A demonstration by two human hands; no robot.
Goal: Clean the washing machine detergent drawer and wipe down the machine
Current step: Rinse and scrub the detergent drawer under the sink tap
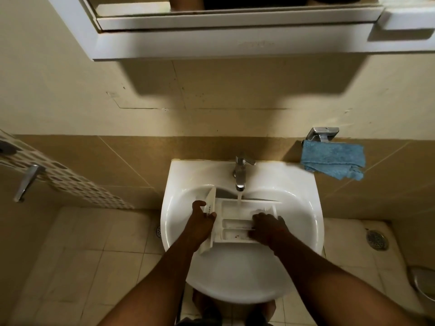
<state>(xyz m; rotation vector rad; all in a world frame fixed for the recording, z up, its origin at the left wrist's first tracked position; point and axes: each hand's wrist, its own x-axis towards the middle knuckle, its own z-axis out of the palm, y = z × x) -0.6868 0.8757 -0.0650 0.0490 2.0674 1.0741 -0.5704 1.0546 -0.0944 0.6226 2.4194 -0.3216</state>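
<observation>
Both our forearms reach down over the near rim of the sink, and between them we hold the detergent drawer low in the basin. Our left hand grips the front panel, thumb and fingers curled round its edge, which probably keeps the drawer steady. Our right hand lies across the compartments at the far end, fingers bent down into them; we cannot tell whether they pinch anything or just rub. We keep the open side up, likely so the water from the tap falls into the rear compartment and flushes it. Its long axis runs left to right across the basin, panel end toward the left. On the ledge, well apart, a blue cloth waits, we suppose for the machine.
</observation>
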